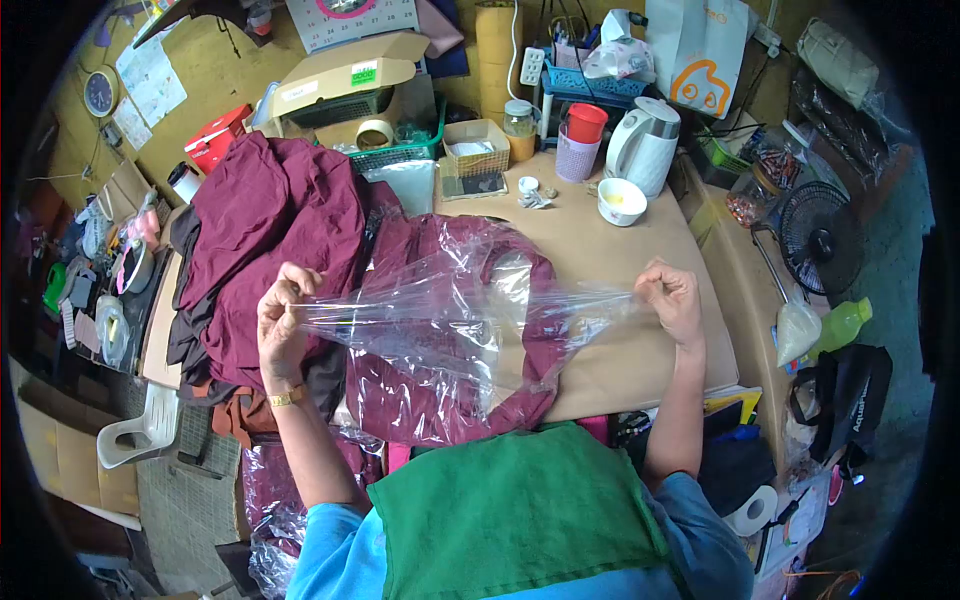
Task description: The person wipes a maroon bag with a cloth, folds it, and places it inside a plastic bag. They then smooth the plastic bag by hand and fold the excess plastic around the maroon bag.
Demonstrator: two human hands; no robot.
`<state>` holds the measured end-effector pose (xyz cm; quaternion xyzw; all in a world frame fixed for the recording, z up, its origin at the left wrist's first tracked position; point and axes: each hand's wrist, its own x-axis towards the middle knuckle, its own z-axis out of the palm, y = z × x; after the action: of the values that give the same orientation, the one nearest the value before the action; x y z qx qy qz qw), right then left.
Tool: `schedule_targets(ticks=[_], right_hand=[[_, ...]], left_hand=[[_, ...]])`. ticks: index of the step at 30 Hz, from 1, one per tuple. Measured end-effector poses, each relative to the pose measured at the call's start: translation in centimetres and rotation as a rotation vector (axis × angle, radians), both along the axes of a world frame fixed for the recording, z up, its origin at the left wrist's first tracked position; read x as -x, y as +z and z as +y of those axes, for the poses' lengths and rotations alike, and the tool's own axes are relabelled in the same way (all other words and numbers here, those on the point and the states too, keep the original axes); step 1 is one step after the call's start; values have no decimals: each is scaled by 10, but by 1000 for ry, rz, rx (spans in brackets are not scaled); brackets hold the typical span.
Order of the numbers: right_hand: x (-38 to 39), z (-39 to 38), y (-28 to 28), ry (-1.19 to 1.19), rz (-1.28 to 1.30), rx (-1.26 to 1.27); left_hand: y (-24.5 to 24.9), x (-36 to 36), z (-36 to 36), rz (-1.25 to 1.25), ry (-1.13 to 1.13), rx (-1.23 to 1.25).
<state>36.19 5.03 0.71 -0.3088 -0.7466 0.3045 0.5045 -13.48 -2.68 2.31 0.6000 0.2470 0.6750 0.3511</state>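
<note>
A clear plastic bag point(435, 305) is stretched sideways between my two hands, drawn tight and creased in the middle. My left hand point(283, 318) pinches its left end in closed fingers, close to a heap of maroon cloth point(290, 220). At the other end my right hand point(672, 302) grips a gathered edge of the plastic over the bare brown table top point(650, 370). Below the stretched film lies a folded maroon garment point(540, 370), partly seen through the shiny plastic.
At the back stand a white kettle point(645, 150), a white bowl point(621, 203), a red cup point(586, 122), a jar point(520, 132) and a green basket point(400, 155). A black fan point(820, 240) is at the right. Plastic-wrapped maroon bundles point(275, 490) lie below the table's front edge.
</note>
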Motion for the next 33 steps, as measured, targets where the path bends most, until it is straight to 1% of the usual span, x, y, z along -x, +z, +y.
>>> schedule_targets(ticks=[1, 3, 4, 5, 6, 7, 8, 9, 10, 11, 12, 13, 15, 16, 17, 18, 19, 21, 22, 23, 24, 25, 26, 27, 28, 29, 30, 31, 32, 33], right_hand=[[2, -4, -2, 6, 0, 1], [6, -8, -3, -72, 329, 457], [11, -9, -1, -66, 327, 452], [17, -11, 3, -7, 302, 435], [22, -12, 7, 53, 276, 417], [19, -11, 10, 63, 273, 412], [13, -9, 12, 32, -68, 193], [9, -8, 15, -1, -403, -33], [7, -9, 17, 6, -403, -40], [5, -12, 20, 90, -160, 23], [3, -12, 21, 173, 83, 88], [3, -8, 21, 177, 80, 87], [2, 1, 17, 356, 545, 16], [6, 0, 22, 357, 544, 17], [13, -3, 30, 408, 646, 16], [19, -6, 36, 459, 748, 16], [22, -9, 38, 459, 749, 17], [29, -13, 41, 353, 997, 34], [36, -15, 46, 353, 998, 36], [45, -18, 53, 286, 933, 63], [55, -21, 55, 218, 868, 91], [64, -16, 40, 544, 862, 216], [74, -12, 24, 870, 839, 341], [113, -37, 34, 524, 660, 277], [148, -59, 45, 185, 471, 206], [152, -56, 35, 27, 51, -87], [165, -52, 19, 23, 92, -124], [164, -53, 11, 56, 20, 72], [170, -50, 1, 48, 105, 44], [175, -49, -8, 42, 188, 17]], left_hand=[[-4, -2, 1, 0, 6, 1], [-7, -11, 6, -187, -258, -41], [-7, -18, 6, -282, -319, -54], [-8, -25, 4, -399, -330, -32], [-11, -25, 2, -451, -314, -14], [-13, -24, 2, -504, -297, 3], [-14, -19, 2, -503, -290, -5], [-15, -12, 3, -442, -275, -29], [-13, -7, 3, -381, -259, -51], [-10, -4, 4, -381, -253, -56], [-7, -1, 4, -311, -237, -87], [-2, 0, 4, -242, -223, -115], [8, -2, 2, -213, -187, -141], [15, -7, 0, -209, -206, -154], [22, -11, -2, -204, -225, -167], [28, -14, -5, -246, -242, -179], [36, -25, -8, -322, -264, -247], [50, -46, -22, -646, -84, -199], [52, -44, -15, -657, -415, -265], [59, -46, -10, -658, -746, -327], [59, -65, -13, -625, -645, -130], [58, -87, -20, -153, -115, 152], [55, -113, -10, 277, 71, 122], [39, -137, -4, 231, -137, 275], [31, -159, 0, 223, -207, 311], [25, -173, 4, 217, -279, 347], [14, -176, 9, 220, -286, 348], [2, -178, 15, 376, -136, 207], [-4, -179, 18, 526, 16, 64], [-7, -181, 16, 526, 9, 67]])
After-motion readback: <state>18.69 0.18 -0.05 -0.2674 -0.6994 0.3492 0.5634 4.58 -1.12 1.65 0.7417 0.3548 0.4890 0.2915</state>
